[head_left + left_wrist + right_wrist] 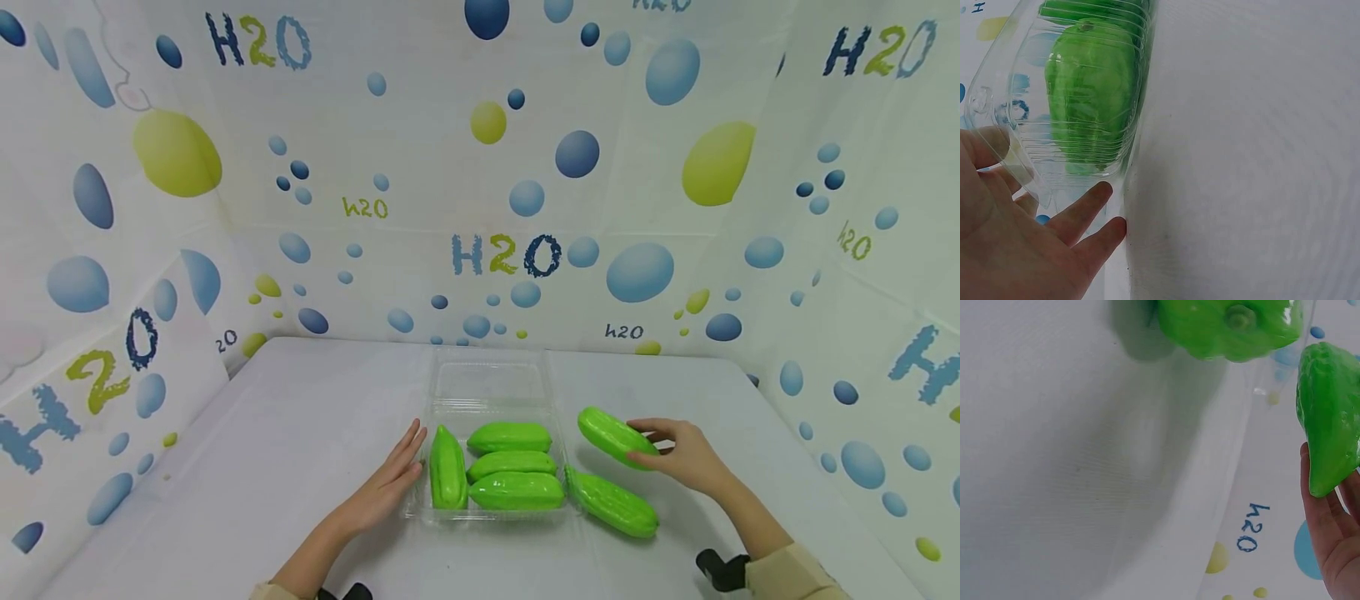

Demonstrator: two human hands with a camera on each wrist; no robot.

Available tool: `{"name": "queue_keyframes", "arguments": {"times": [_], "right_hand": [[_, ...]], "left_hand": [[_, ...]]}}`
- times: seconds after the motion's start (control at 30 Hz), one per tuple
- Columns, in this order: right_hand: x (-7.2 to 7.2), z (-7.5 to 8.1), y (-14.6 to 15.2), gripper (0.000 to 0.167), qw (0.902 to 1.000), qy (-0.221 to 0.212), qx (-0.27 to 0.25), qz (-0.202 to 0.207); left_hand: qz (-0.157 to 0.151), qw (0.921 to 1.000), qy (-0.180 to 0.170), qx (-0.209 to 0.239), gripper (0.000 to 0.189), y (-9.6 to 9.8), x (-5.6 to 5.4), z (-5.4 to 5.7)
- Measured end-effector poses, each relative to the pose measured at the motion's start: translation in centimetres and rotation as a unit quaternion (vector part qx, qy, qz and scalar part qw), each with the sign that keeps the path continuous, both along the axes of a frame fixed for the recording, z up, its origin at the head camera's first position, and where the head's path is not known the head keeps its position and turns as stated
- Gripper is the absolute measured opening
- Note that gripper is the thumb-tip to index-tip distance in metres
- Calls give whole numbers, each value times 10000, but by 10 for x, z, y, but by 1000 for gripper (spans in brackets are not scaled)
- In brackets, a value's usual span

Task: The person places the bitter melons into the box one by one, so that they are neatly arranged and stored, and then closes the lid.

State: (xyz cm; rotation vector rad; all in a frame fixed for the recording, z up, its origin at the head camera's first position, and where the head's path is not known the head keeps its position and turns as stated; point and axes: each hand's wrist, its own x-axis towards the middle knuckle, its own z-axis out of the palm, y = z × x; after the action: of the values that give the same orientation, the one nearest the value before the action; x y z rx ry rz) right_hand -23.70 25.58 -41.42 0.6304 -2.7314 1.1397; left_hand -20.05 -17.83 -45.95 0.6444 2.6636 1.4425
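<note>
My right hand [690,457] pinches one end of a glossy green cucumber-like vegetable [606,433], held to the right of a clear plastic clamshell box [517,517]. Below it, a second such vegetable [615,503] lies slanted on the table, its narrow tip by the box's right wall. Inside the box, one green vegetable [448,475] lies lengthwise at the left, with three more [513,492] stacked crosswise beside it. My left hand [386,483] is spread along the box's left side; in the left wrist view its fingers [1088,203] are extended at the box's edge.
The box's transparent lid [489,383] is folded back, away from me. A white-covered table [315,433] supports everything. A white curtain [420,133] with blue and yellow-green dots and H2O lettering stands behind and along both sides.
</note>
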Motion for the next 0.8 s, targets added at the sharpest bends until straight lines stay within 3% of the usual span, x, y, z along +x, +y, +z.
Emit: {"name": "queue_keyframes", "arguments": {"times": [0.53,0.8], "right_hand": [[2,18,-11,48,9992,-162,-228,291],[-2,19,-18,48,9988,-108,-219,429]], "left_hand": [[-42,10000,29,26,51,0,0,-1],[-10,10000,15,10,51,0,1,1]]}}
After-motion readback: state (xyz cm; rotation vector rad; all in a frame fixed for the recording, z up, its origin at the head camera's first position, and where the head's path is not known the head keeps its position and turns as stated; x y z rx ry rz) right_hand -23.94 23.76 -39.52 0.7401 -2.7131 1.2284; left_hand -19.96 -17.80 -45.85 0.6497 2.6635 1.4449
